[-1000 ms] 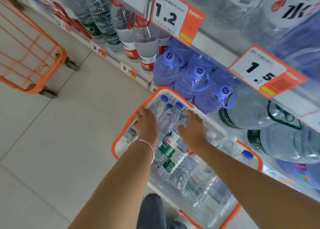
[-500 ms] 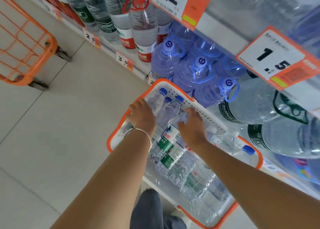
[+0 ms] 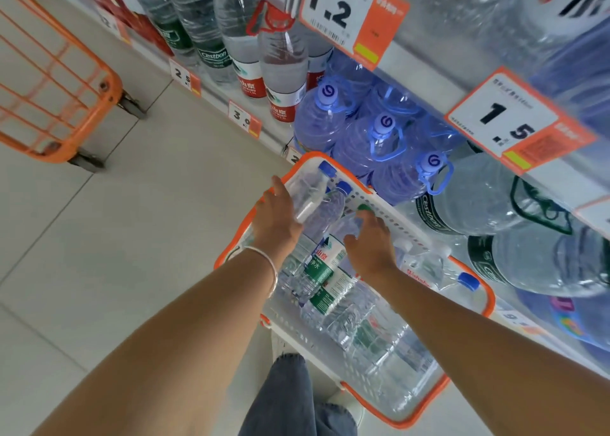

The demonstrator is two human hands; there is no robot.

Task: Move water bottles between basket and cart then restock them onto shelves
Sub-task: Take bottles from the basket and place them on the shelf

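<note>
**Head view: both hands reached into the basket beside the shelves**

A white basket with an orange rim sat low, just beside the bottom of the shelves. It was packed with clear water bottles lying on their sides. The two hands were apart, each on its own bottle at the far end of the basket.

The left hand, with a thin bracelet on its wrist, lay at the far left corner against a blue-capped bottle. Its back faced the camera, and whether the fingers closed round that bottle could not be told.

The right hand was further right. Its fingers bent down over the upper part of a green-label bottle, with the thumb on the near side, so it gripped the bottle. That bottle lay near the middle of the basket, across others beneath it.

On the shelves, blue jugs with loop handles stood just behind the basket's far rim. Large clear jugs lay to their right, and tall bottles with red or green labels stood further left. Two price tags hung from the shelf edge above, one reading 1.2 and the other 1.5.

An orange cart stood well apart at the upper left, on the pale tiled floor. A leg in blue jeans showed at the bottom edge, near the basket.
</note>
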